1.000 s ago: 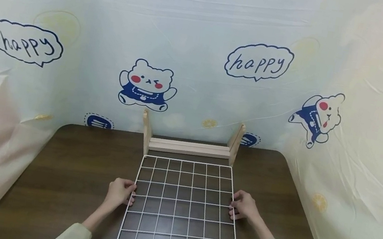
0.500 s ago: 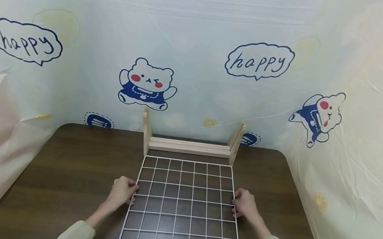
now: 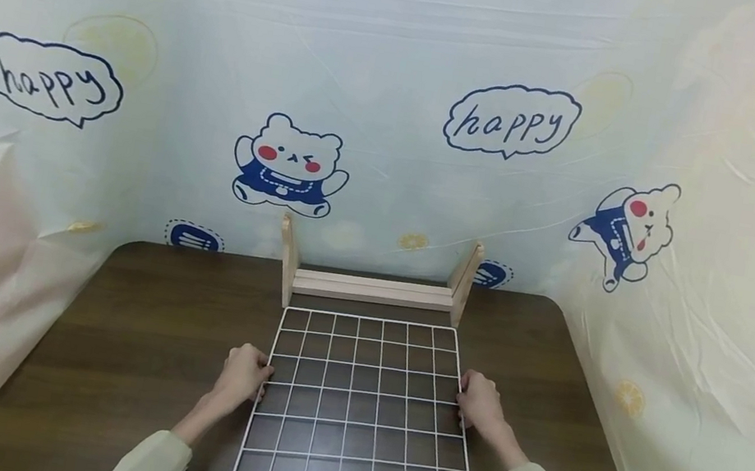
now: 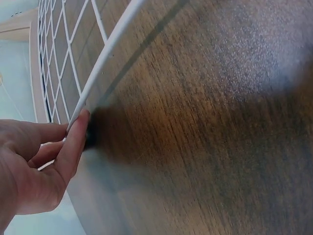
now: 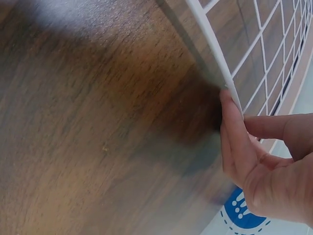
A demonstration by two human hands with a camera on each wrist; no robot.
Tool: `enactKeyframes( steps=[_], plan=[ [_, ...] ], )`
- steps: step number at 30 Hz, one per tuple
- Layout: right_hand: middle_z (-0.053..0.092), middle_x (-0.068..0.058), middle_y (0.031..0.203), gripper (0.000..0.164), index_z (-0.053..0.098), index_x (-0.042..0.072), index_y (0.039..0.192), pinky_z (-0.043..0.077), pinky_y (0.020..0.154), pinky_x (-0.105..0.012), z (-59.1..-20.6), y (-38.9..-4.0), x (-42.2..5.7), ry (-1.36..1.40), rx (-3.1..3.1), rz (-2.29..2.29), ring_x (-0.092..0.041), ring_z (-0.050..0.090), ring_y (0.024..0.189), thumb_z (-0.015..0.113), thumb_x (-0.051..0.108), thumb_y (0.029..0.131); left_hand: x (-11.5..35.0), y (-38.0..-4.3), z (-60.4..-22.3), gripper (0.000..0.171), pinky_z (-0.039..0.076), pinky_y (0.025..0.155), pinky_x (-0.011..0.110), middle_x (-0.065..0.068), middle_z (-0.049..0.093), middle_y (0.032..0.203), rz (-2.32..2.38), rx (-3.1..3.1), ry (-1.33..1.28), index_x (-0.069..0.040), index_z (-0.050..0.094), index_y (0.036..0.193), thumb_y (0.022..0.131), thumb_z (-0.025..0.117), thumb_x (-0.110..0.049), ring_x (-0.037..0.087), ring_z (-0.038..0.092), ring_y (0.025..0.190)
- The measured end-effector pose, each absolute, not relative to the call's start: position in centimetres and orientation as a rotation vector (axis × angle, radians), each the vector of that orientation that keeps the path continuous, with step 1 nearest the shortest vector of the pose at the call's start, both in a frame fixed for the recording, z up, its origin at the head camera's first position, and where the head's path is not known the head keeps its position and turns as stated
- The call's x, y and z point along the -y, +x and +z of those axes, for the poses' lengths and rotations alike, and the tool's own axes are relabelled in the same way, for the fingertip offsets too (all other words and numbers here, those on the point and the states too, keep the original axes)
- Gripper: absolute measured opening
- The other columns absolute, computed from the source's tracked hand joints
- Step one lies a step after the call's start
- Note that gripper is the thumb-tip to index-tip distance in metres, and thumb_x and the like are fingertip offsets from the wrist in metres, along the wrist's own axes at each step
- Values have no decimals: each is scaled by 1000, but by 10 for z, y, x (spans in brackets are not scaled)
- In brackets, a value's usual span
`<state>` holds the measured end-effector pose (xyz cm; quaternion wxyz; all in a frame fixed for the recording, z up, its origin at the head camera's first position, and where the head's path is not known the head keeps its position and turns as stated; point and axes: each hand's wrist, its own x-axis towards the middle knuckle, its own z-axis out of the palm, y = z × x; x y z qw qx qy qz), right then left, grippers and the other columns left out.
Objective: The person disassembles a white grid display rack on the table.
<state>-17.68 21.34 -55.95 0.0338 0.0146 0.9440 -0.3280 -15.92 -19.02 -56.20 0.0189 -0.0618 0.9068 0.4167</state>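
A white wire grid panel (image 3: 350,389) stretches from mid-table toward the bottom of the head view, where its near end is cut off. My left hand (image 3: 242,374) pinches its left side wire between thumb and fingers. On the opposite edge my right hand (image 3: 480,403) pinches the right side wire at about the same height. Both wrist views show the rim wire held a little above the table, with a shadow below it. Just beyond the panel's far edge stands a pale wooden rack (image 3: 371,290) with two upright side pieces joined by slats.
The dark brown wooden table (image 3: 144,330) has rounded far corners. Behind it and on both sides hangs a pale printed cloth (image 3: 406,65) with bear figures and "happy" bubbles, close to the table's edges.
Both hands keep their pinch on the grid panel. The panel has shifted very slightly to the right since the earliest frame. The wooden rack has stayed in place.
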Motion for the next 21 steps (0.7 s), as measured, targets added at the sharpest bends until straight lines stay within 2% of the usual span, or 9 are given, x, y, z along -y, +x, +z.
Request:
enactKeyframes(
  steps=[10, 16, 21],
  plan=[
    [49, -2, 46, 17, 47, 6, 74, 44, 33, -30, -557, -177, -207, 60, -2901, -941, -14, 50, 32, 52, -11, 74, 191, -162, -561, 20, 48, 43, 28, 1, 54, 43, 1128, -2955, -124, -2, 68, 66, 85, 65, 2, 9, 51, 34],
    [55, -9, 57, 17, 48, 7, 73, 47, 42, -35, -556, -180, -207, 45, -2933, -798, -26, 57, 49, 53, -9, 71, 193, -163, -565, 30, 46, 44, 34, -5, 49, 42, 959, -3072, -31, -8, 63, 53, 81, 69, 0, 13, 50, 40],
    [61, -19, 68, 15, 50, 5, 73, 50, 44, -40, -555, -183, -207, 26, -2970, -746, -33, 60, 56, 54, -9, 70, 192, -166, -564, 38, 45, 43, 38, 0, 50, 47, 898, -3110, -21, -10, 51, 46, 78, 69, 1, 21, 52, 48]
  ],
)
